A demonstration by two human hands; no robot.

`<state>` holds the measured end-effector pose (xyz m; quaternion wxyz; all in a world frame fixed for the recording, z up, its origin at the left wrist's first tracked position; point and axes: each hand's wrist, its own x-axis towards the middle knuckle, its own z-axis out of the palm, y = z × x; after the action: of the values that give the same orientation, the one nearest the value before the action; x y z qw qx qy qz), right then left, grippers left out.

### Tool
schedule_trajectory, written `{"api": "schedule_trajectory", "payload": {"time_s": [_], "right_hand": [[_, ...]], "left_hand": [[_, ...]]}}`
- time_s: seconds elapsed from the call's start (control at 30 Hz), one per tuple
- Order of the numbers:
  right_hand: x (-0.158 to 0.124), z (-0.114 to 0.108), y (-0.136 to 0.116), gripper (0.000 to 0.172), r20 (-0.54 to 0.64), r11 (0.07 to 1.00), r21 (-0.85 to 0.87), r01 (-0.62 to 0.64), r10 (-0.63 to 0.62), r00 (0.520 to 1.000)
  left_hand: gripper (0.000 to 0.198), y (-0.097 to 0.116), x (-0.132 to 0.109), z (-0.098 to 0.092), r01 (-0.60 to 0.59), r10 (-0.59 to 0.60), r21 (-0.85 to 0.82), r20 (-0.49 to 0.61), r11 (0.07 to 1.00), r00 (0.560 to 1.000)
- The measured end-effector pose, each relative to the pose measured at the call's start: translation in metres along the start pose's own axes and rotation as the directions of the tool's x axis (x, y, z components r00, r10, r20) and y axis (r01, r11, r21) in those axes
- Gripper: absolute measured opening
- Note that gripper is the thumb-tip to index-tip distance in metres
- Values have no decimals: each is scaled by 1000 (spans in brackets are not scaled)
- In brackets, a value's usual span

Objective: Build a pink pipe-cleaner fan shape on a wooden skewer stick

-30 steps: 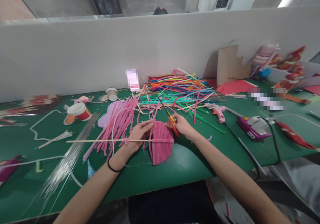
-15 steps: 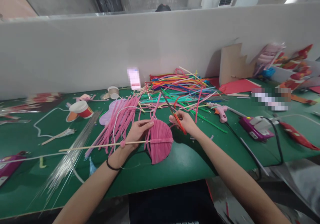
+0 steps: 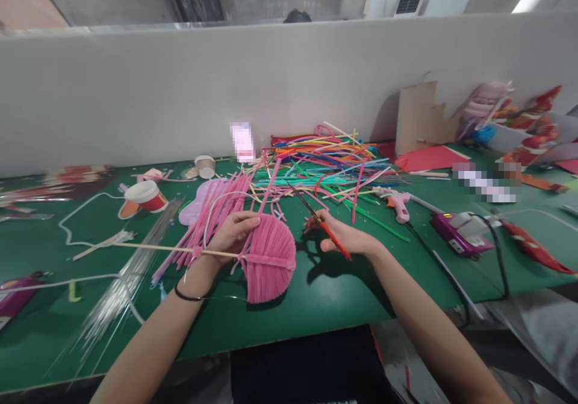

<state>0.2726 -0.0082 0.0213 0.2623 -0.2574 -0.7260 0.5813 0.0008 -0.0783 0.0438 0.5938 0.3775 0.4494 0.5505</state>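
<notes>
My left hand (image 3: pixel 235 230) is closed on a round pink fan (image 3: pixel 271 256) made of pipe cleaners laid side by side, pinching its upper left edge. A thin wooden stick (image 3: pixel 171 248) runs left from the fan, with a small pink pipe-cleaner knot (image 3: pixel 197 251) around it. Loose pink strands stick out at the fan's left edge. My right hand (image 3: pixel 345 234) holds a pair of scissors (image 3: pixel 332 235) with orange-red handles, blades pointing up and left. The scissors are apart from the fan. Some of the right fingers are hidden behind the handles.
Pink pipe cleaners (image 3: pixel 214 211) lie left of the fan, over a lilac pad. Multicoloured pipe cleaners (image 3: pixel 325 151) are heaped behind. A pink glue gun (image 3: pixel 400 206) and purple power strip (image 3: pixel 463 235) sit right. A paper cup (image 3: pixel 153 197) and clear rods (image 3: pixel 130 277) lie left.
My left hand has carried the fan and stick to the left. My right hand has turned and moved slightly right, so the gap between the scissors and the fan is wider.
</notes>
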Motion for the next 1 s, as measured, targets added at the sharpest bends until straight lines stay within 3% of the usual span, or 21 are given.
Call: {"api": "schedule_trajectory", "payload": {"time_s": [0.17, 0.47, 0.73, 1.0], "right_hand": [[4, 1, 2, 44, -105, 990, -139, -2, -13, 994], [4, 6, -5, 37, -12, 971, -240, -13, 11, 1000], [3, 1, -5, 42, -25, 959, -279, -46, 41, 999], [6, 10, -10, 43, 32, 941, -336, -41, 55, 998]], "left_hand": [[11, -3, 0, -5, 10, -10, 14, -4, 1000, 1000], [16, -14, -5, 15, 96, -95, -14, 84, 995, 992], [21, -6, -4, 5, -38, 40, -101, 16, 994, 999], [20, -21, -7, 23, 118, -110, -63, 124, 991, 986]]}}
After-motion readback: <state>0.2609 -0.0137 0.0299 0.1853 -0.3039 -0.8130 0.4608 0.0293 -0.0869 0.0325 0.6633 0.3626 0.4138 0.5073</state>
